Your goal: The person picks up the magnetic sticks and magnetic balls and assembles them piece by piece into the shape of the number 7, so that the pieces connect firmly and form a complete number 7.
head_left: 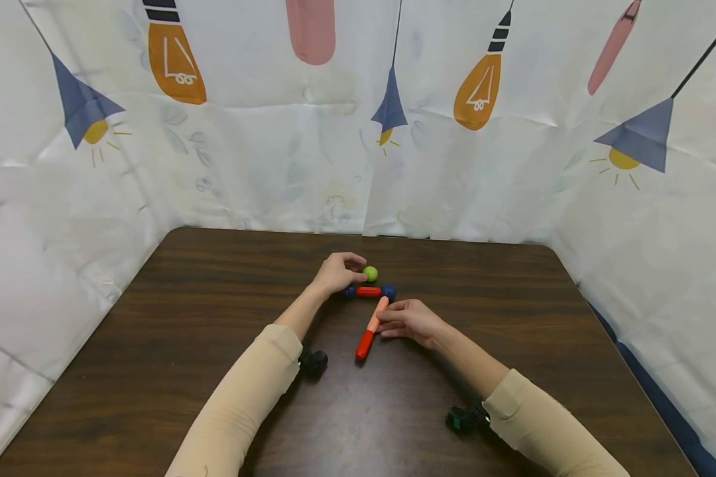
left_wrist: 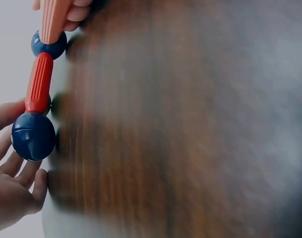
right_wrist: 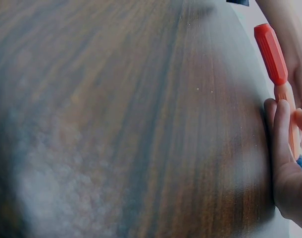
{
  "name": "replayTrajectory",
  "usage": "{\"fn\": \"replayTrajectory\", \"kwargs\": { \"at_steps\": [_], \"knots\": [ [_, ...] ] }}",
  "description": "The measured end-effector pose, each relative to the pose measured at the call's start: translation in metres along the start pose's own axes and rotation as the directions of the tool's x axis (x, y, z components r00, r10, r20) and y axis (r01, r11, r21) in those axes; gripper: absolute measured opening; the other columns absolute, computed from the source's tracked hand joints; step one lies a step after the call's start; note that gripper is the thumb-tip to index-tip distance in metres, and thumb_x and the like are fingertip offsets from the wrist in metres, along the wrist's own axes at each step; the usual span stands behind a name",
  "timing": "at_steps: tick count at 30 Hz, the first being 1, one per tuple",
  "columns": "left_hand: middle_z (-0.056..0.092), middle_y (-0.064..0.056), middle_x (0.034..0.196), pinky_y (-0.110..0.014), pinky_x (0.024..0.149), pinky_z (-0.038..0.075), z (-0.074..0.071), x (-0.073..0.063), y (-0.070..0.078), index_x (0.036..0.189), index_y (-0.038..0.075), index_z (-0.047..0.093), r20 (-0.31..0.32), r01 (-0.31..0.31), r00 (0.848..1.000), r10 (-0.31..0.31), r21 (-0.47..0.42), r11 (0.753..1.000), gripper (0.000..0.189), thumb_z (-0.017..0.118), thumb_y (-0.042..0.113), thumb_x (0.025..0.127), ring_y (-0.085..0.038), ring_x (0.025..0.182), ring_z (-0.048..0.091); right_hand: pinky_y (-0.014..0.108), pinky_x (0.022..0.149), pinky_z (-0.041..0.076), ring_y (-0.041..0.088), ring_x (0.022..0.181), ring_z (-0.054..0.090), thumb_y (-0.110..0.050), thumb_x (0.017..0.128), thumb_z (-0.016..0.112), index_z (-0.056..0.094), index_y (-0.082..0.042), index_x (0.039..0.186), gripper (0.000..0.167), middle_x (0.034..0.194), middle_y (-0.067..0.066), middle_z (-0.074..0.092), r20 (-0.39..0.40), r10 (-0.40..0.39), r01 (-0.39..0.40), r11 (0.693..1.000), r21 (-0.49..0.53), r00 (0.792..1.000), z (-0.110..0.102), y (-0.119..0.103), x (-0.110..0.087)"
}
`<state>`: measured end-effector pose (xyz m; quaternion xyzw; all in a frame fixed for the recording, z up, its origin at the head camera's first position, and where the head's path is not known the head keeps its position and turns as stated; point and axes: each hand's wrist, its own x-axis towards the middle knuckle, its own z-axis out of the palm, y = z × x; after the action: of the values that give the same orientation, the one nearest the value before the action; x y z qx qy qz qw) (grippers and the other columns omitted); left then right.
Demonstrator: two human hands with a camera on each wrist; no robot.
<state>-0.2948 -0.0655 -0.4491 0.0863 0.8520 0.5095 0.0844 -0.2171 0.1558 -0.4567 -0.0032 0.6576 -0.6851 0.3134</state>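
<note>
My left hand [head_left: 337,272] reaches beside a small green ball [head_left: 370,273], with its thumb near or touching the ball. In the left wrist view, the fingers of this hand [left_wrist: 17,183] spread behind a dark blue ball [left_wrist: 33,136]. A red grooved rod [head_left: 368,291] joins that ball to a second blue ball [head_left: 388,291]. My right hand [head_left: 413,322] pinches a pale orange rod [head_left: 381,307] whose far end meets the second blue ball. At its near end sits another red rod [head_left: 364,346], in line with it. The green ball is mostly hidden in the left wrist view.
The pieces are around the middle of a dark wood-grain table [head_left: 215,344]. A white printed cloth [head_left: 274,172] surrounds its back and sides. Black wrist cameras are strapped below both beige sleeves [head_left: 247,404], close to the tabletop.
</note>
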Motion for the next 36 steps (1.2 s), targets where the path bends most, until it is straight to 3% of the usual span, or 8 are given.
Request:
{"fn": "replayTrajectory", "kwargs": {
  "at_steps": [17, 36],
  "knots": [
    [0.068, -0.010, 0.125, -0.046, 0.101, 0.048, 0.007, 0.006, 0.002, 0.129, 0.011, 0.071, 0.051, 0.007, 0.999, -0.006, -0.026, 1.000, 0.039, 0.081, 0.016, 0.091, -0.028, 0.118, 0.061, 0.036, 0.085, 0.058, 0.021, 0.091, 0.074, -0.007, 0.102, 0.064, 0.062, 0.013, 0.122, 0.029, 0.100, 0.016, 0.074, 0.010, -0.005, 0.005, 1.000, 0.007, 1.000, -0.003, 0.000, 0.000],
    [0.070, -0.009, 0.114, -0.042, 0.091, 0.053, -0.004, -0.006, 0.004, 0.124, 0.007, 0.072, 0.000, -0.032, 0.999, 0.032, -0.056, 0.998, 0.035, 0.080, 0.014, 0.091, -0.025, 0.104, 0.065, 0.034, 0.083, 0.059, 0.020, 0.088, 0.074, -0.007, 0.102, 0.064, 0.062, 0.012, 0.121, 0.027, 0.097, 0.015, 0.074, 0.011, -0.004, 0.004, 1.000, 0.015, 1.000, -0.001, 0.001, 0.000]
  ]
}}
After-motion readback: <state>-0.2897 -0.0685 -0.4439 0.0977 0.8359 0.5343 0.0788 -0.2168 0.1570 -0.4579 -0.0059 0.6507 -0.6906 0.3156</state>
